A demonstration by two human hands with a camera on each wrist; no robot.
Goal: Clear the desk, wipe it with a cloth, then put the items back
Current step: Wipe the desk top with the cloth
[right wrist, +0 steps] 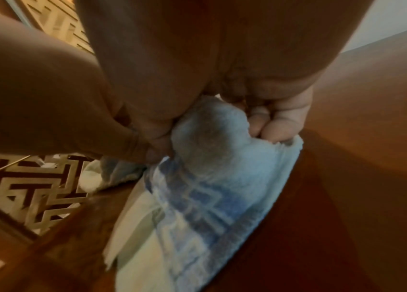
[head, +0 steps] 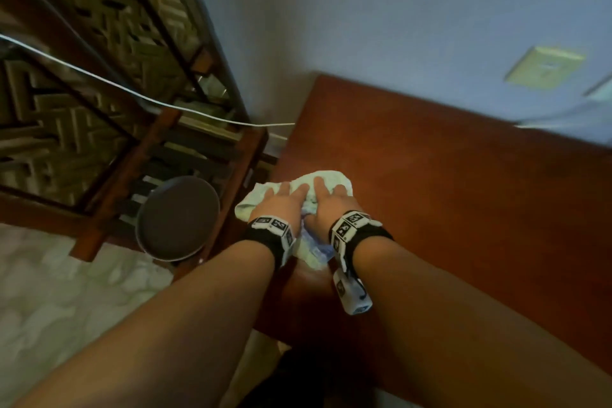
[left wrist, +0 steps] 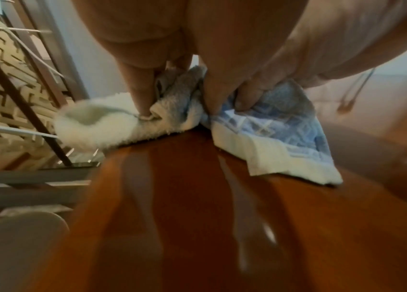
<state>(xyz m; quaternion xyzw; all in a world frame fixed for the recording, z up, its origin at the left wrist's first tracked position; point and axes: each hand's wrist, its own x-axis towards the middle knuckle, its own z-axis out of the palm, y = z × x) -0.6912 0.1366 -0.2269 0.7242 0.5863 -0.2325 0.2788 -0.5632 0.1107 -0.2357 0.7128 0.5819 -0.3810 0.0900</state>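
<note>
Two bare forearms are seen closest to the head camera, each banded at the wrist by a black strap carrying white square-patterned markers. Both hands are laid side by side on a cloth at the near left corner of the tabletop, a smooth, glossy reddish-brown wood surface in which streaked reflections are shown. The cloth is made of soft, fluffy terry, pale white-green over most of its bunched mass, with a flatter hem woven in a blue-and-white geometric band.

The left hand is pressed onto the cloth's left part; in the left wrist view its fingers are dug down into a fold of the pile. The right hand is set on the right part, and in the right wrist view its fingers are curled around a rounded wad of the fabric, which is gripped.

Beside the tabletop's left edge a round, dark, flat-seated stool is seen, and beyond it a wooden-framed panel patterned in angular beige and dark fretwork. A thin white cord is stretched across that panel toward the pale wall.
</note>
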